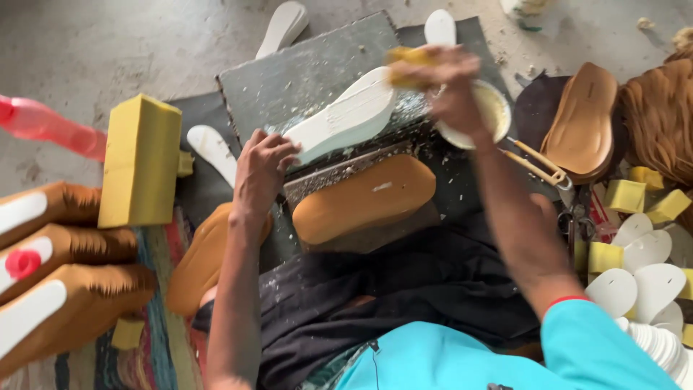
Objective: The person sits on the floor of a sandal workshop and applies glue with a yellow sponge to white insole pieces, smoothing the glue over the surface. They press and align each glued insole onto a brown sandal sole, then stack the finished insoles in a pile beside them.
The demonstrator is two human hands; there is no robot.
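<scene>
A white sole-shaped insole (343,117) lies tilted on a grey work slab (303,72). My left hand (261,167) presses down on its near end and holds it still. My right hand (444,83) is shut on a small yellow sponge piece (406,63) at the insole's far end, just above a round white bowl (497,108) of pale glue. A tan sole (364,198) lies in front of the slab, near my lap.
A big yellow foam block (141,162) stands at left, beside a pink bottle (43,124) and tan fringed soles (58,289). At right lie a brown footbed (581,119), small yellow foam cubes (624,195), scissors (574,217) and several stacked white insoles (646,289). Another tan sole (198,260) rests by my knee.
</scene>
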